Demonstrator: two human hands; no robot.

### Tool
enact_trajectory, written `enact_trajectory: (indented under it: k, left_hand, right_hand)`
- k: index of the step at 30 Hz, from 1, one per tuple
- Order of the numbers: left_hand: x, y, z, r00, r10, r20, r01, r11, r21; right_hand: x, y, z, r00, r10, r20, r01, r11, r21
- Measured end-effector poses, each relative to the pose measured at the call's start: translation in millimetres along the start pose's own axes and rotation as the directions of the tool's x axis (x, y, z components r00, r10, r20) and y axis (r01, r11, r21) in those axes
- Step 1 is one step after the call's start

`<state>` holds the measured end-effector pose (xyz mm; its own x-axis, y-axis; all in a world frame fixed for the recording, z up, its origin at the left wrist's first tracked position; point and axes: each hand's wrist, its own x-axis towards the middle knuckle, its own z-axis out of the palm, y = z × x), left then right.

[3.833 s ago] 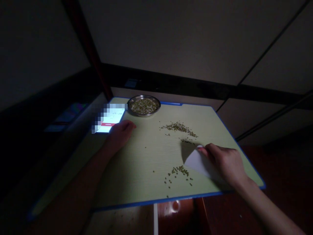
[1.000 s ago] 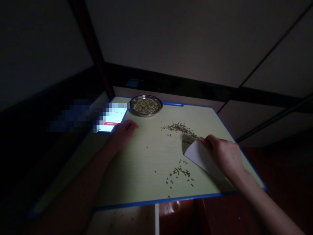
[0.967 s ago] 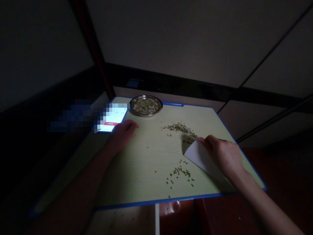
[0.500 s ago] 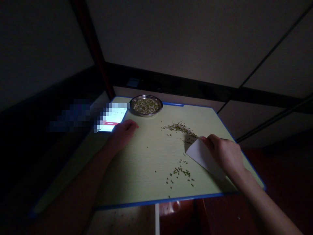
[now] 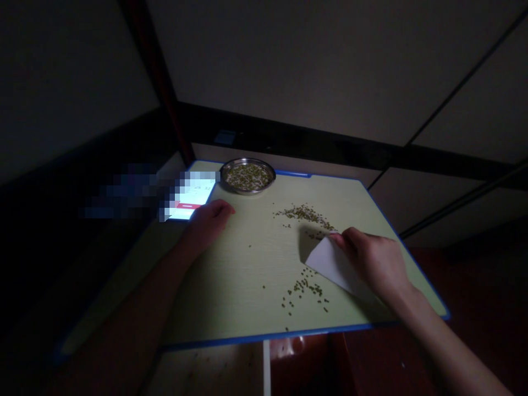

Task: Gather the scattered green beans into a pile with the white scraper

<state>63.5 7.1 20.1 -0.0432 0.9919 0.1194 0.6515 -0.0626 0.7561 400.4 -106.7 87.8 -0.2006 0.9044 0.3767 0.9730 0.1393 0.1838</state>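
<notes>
My right hand (image 5: 373, 258) is closed on the edge of a white piece of paper or thin card (image 5: 334, 267), tilted over the table's right side. Just beyond the sheet lies a scattered band of small green beans (image 5: 305, 213), like mung beans. Closer to me is a looser patch of beans (image 5: 305, 287), beside the sheet's lower left edge. My left hand (image 5: 212, 217) rests at the table's left side with its fingers curled closed, and nothing shows in them. Behind it stands a round, shallow metal dish (image 5: 247, 177) with many beans in it.
The pale green tabletop (image 5: 231, 297) has a blue rim. A lit phone or tablet screen (image 5: 192, 192), partly pixelated, lies by my left hand. Dark panelled walls rise behind the table, and a wooden surface (image 5: 206, 369) shows below its front edge.
My right hand has shifted slightly left with the white sheet, whose lower corner is now closer to the near patch of beans. The left hand stays in place.
</notes>
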Motion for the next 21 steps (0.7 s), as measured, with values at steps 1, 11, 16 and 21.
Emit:
enact_trajectory:
  k: [1,11,16,21]
  left_hand:
    - [0,1,-0.1,1.0,-0.002,-0.003,0.002,1.0,0.002]
    - [1,-1,0.4,1.0,-0.007,-0.006,0.007,1.0,-0.002]
    - [0,0,-0.7,1.0,-0.005,-0.002,0.005,1.0,-0.006]
    - [0,2,-0.5,1.0,-0.012,0.002,0.012,1.0,-0.012]
  right_hand:
    - [-1,-1,0,1.0,-0.025,0.006,0.025,1.0,0.018]
    - [-7,-8,-8,0.981,-0.19,0.038,0.186,0.977,0.105]
    - [5,-10,-11,0.986,-0.162,-0.034,0.162,0.986,0.021]
    - [7,-3,-15,0.992,-0.114,-0.06,0.113,0.993,-0.023]
